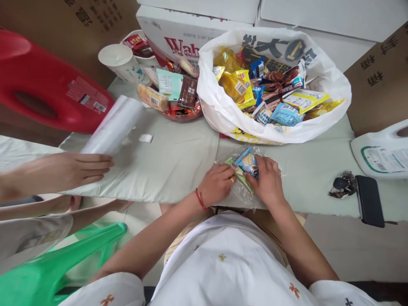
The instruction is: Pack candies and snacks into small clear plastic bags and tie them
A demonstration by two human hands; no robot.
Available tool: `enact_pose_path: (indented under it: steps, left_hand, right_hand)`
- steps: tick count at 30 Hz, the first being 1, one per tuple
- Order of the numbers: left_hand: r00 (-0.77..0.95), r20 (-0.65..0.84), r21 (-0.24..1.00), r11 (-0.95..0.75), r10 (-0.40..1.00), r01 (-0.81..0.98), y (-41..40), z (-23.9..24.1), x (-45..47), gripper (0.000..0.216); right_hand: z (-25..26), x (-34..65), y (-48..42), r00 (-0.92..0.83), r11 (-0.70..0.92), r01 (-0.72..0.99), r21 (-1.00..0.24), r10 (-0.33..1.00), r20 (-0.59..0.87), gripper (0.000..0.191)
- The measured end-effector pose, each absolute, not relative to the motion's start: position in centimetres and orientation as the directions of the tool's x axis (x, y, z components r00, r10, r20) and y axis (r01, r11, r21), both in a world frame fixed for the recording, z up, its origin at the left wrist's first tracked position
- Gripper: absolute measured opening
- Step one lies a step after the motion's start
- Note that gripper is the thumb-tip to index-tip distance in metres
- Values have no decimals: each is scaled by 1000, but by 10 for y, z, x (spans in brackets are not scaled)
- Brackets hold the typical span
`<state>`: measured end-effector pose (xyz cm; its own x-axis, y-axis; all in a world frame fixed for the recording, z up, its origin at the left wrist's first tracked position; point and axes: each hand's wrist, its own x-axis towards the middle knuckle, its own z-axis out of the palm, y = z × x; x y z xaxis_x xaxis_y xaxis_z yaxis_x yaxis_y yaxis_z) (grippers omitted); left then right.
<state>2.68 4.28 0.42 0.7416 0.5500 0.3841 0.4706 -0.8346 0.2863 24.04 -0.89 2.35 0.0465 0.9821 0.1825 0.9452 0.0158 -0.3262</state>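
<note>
Both hands work at the table's front edge over a clear plastic bag (250,196). My left hand (218,185), with a red string bracelet and a ring, has its fingers curled at the bag's left side, by a green snack packet (242,180). Thumb and fingers of my right hand (269,180) close around the right end of a blue snack packet (247,163). The blue packet lies tilted partly over the green one, both within the bag's crinkled film. My left fingertips are partly hidden.
A white carrier bag (219,123) full of wrapped snacks stands ahead, beside a heaped snack bowl (188,115) and paper cups (119,59). Left, a co-worker's hand (92,168) is by a plastic roll (111,125) and red jug (47,93). Right lie keys (342,185) and a phone (369,202).
</note>
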Motion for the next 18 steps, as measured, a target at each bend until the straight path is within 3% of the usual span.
enact_pose_path:
  steps: [2, 6, 9, 18]
  left_hand:
    - [824, 302, 276, -871, 479, 406, 40, -2, 29, 27]
    - [841, 214, 256, -860, 496, 442, 40, -7, 32, 30]
    - [851, 167, 245, -857, 498, 453, 42, -4, 33, 31]
    - [867, 17, 198, -852, 498, 485, 46, 4, 41, 42]
  right_hand:
    - [22, 247, -1, 71, -15, 930, -368, 987, 141, 51]
    - [25, 262, 1, 201, -90, 817, -570, 970, 135, 53]
    - [28, 271, -5, 332, -211, 677, -705, 943, 36, 58]
    - [44, 289, -25, 527, -274, 411, -870, 850, -19, 61]
